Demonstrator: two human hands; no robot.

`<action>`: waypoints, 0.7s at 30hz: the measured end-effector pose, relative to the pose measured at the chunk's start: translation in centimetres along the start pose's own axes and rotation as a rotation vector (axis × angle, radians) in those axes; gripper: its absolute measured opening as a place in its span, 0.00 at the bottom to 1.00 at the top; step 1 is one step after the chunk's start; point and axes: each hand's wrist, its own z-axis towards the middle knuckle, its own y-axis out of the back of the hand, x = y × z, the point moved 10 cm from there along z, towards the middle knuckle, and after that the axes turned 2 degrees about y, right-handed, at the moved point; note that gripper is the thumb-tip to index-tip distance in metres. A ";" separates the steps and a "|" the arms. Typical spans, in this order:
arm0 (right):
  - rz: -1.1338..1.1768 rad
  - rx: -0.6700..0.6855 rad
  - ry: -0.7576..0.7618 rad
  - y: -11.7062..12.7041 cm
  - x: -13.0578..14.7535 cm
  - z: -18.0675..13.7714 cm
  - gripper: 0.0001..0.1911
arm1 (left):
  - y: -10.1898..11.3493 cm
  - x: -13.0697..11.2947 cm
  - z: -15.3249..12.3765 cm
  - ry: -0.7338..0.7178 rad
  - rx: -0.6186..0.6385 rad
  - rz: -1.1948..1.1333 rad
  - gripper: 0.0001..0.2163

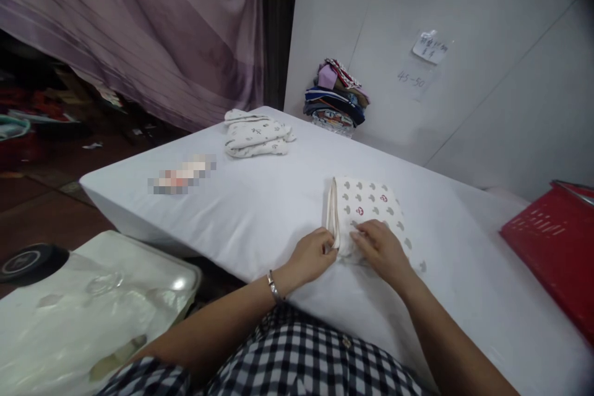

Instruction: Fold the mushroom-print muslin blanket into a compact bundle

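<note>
A folded white cloth (371, 201) printed with grey and red mushroom shapes lies on the white-covered table in front of me. My left hand (312, 255) pinches its near left corner, where the layered edges show. My right hand (381, 252) rests on its near side with fingers bent and thumb close to the fingertips, seemingly gripping the fabric; the exact contact is partly hidden. Farther back to the left sits another loosely folded white cloth (257, 135) with a small dark print, apart from both hands.
White fabric covers the table (195, 223). A stack of folded clothes (335, 99) stands by the wall. At right is a red container or bag (552, 241); at left, a pale plastic-covered surface (93, 303) and a purple curtain (185, 25). A blurred-out item lies on the table.
</note>
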 end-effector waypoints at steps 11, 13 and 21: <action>0.102 0.108 -0.123 -4.2 -0.8 1.0 0.12 | 0.0 0.1 0.0 -0.005 0.011 0.045 0.07; 0.228 0.013 -0.172 -3.6 -1.6 0.5 0.12 | 0.0 0.2 0.1 0.009 0.022 0.041 0.07; 0.391 -0.131 -0.233 -3.2 -2.4 -0.6 0.11 | 0.6 0.4 1.5 0.118 0.045 0.010 0.09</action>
